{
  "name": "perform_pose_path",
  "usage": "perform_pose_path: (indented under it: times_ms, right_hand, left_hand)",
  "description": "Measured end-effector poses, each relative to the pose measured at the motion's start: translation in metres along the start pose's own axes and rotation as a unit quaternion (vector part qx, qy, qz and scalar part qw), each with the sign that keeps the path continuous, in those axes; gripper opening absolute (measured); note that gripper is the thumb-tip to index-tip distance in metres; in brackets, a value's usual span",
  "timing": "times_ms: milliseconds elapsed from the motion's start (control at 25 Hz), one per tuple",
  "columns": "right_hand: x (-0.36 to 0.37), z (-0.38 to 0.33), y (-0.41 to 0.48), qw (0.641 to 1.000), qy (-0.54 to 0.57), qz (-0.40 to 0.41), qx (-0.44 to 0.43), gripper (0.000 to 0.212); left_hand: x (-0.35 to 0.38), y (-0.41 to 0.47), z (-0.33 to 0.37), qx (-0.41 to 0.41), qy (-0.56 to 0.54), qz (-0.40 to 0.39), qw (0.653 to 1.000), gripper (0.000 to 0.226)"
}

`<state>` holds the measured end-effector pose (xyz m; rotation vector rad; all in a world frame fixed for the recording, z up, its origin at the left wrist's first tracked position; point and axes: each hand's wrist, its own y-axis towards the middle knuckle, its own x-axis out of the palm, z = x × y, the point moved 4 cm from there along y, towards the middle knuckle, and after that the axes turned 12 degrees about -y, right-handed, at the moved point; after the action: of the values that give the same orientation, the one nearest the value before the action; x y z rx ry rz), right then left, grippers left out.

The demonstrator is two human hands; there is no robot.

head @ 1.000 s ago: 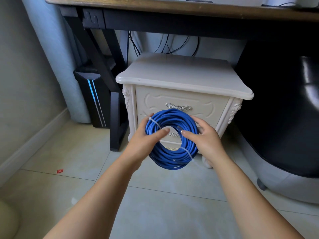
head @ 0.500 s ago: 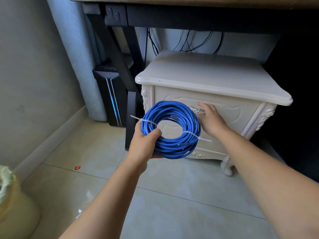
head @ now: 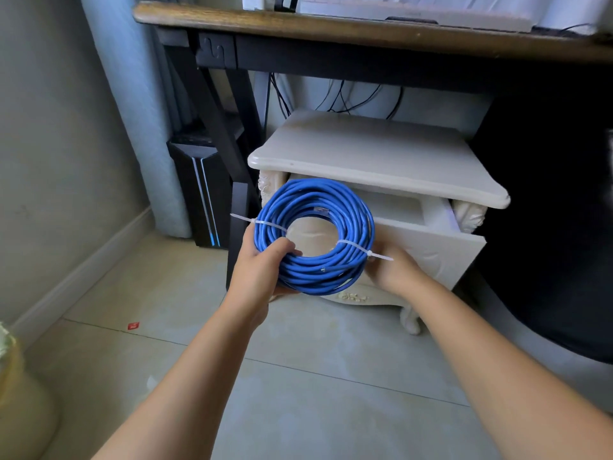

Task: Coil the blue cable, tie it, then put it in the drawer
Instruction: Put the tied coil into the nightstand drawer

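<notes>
The blue cable (head: 315,207) is wound into a round coil and bound by two white zip ties, one on its left side and one on its right. My left hand (head: 262,270) grips the coil's lower left and holds it upright in front of the cream nightstand (head: 374,154). The nightstand's top drawer (head: 441,247) is pulled out, its inside partly visible. My right hand (head: 394,270) is at the drawer front, mostly hidden behind the coil; I cannot tell whether it grips the handle.
A dark wooden desk (head: 331,28) stands over the nightstand, with black cables hanging behind. A black computer tower (head: 202,194) stands to the left by the desk leg. A dark chair (head: 557,227) fills the right. A yellowish bag (head: 16,393) sits at the lower left on the tiled floor.
My right hand left the coil and went to the top drawer's handle; that drawer now stands pulled out. My left hand alone keeps the coil, raised in front of the drawer.
</notes>
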<state>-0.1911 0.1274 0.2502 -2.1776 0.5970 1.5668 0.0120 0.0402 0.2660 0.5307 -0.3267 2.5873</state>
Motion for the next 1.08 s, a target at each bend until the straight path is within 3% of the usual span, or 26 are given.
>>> perform_pose_path:
  times_ms: [80, 160, 200, 360, 480, 600, 920, 1080]
  right_hand:
    - [-0.017, -0.003, -0.025, 0.971, 0.234, -0.023, 0.043, 0.026]
    - [-0.042, -0.008, -0.045, 0.88, 0.469, -0.035, 0.058, 0.039]
    - [-0.056, -0.012, -0.052, 0.859, 0.509, -0.039, 0.045, 0.044]
    - [-0.086, -0.006, -0.042, 0.875, 0.48, -0.03, 0.06, 0.029]
    - [-0.095, 0.012, -0.018, 0.848, 0.509, -0.031, 0.145, 0.023]
    - [-0.098, 0.027, 0.011, 0.854, 0.482, -0.049, 0.191, 0.026]
    - [-0.064, 0.062, 0.053, 0.87, 0.386, -0.151, 0.265, 0.024]
    - [-0.05, 0.064, 0.051, 0.848, 0.423, -0.149, 0.282, 0.026]
  left_hand:
    - [0.007, -0.009, 0.002, -0.001, -0.004, -0.004, 1.0, 0.034]
    - [0.019, -0.014, 0.005, -0.014, -0.012, -0.005, 1.0, 0.031]
    - [0.027, -0.014, 0.006, -0.029, -0.016, -0.009, 0.999, 0.03]
    - [0.064, -0.005, 0.021, -0.132, 0.012, -0.072, 0.989, 0.029]
    - [0.083, 0.024, 0.041, -0.161, 0.134, -0.09, 0.974, 0.044]
    - [0.099, 0.064, 0.046, -0.169, 0.276, -0.07, 0.943, 0.051]
    - [0.112, 0.13, -0.018, -0.21, 0.43, -0.102, 0.872, 0.028]
    - [0.117, 0.133, -0.025, -0.179, 0.504, -0.117, 0.837, 0.022]
